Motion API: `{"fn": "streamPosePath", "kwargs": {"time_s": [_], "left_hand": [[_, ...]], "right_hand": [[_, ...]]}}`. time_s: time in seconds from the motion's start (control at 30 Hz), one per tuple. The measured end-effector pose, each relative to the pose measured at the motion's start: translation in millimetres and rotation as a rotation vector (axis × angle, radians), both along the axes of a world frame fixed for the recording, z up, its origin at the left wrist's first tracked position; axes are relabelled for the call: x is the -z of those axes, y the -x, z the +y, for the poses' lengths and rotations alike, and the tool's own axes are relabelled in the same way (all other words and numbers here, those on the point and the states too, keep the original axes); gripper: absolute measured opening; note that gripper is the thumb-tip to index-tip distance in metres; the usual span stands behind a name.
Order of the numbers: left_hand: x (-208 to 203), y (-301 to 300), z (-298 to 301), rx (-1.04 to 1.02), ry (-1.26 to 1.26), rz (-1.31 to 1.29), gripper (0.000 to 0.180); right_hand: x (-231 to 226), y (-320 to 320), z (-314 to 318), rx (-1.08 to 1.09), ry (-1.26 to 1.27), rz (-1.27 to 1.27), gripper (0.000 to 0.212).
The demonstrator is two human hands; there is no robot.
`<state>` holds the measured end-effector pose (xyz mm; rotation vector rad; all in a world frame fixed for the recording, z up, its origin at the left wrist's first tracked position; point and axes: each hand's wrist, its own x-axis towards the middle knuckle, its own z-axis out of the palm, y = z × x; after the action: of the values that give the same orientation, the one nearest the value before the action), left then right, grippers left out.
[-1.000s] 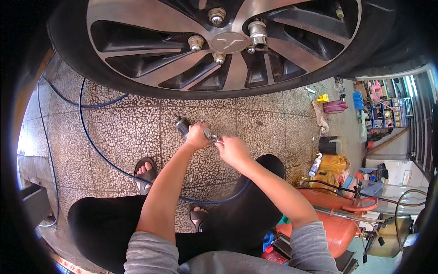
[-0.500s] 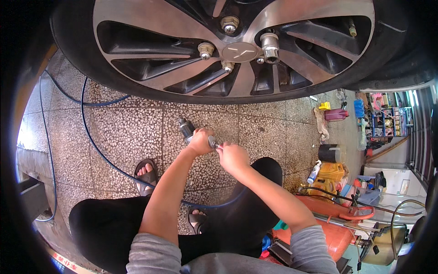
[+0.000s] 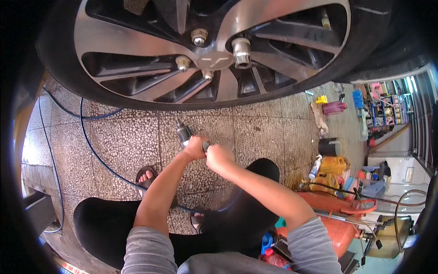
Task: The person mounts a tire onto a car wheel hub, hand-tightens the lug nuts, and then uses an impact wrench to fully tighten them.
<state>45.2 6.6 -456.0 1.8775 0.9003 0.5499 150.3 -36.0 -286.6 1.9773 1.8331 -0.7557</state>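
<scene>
My left hand (image 3: 197, 148) is wrapped round the handle of a grey air impact wrench (image 3: 184, 134), its nose tilted up and left toward the wheel. My right hand (image 3: 220, 158) is closed at the lower end of that handle, on a small metal air fitting that its fingers now hide. Ahead stands a car wheel (image 3: 114, 40) with silver and black spokes. A chrome socket (image 3: 242, 53) sits on one wheel position, apart from both hands. Lug nuts (image 3: 183, 63) show around the hub cap (image 3: 214, 60).
A dark blue air hose (image 3: 91, 145) curves over the speckled floor from the left, passing by my feet. On the right are yellow jugs (image 3: 333, 164), a white spray bottle (image 3: 315, 167), a maroon bottle (image 3: 334, 108) and a large orange-red piece of equipment (image 3: 342, 233). Stocked shelves (image 3: 388, 109) stand farther back.
The wheel has shifted left in view as my head turned. My right fist has closed in against the wrench's handle end, covering the metal fitting that showed before.
</scene>
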Motion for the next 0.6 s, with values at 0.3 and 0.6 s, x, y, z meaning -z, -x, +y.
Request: {"fn": "streamPosePath", "kwargs": {"time_s": [0.3,0.6], "left_hand": [[-12,-7,7,0.112,-0.163,0.269,0.027],[21,46,-36,-0.595,-0.124,0.136,0.092]], "right_hand": [[17,-9,27,0.008,0.181,-0.027,0.037],[118,25,17,-0.575,-0.366,-0.758,0.047]]}}
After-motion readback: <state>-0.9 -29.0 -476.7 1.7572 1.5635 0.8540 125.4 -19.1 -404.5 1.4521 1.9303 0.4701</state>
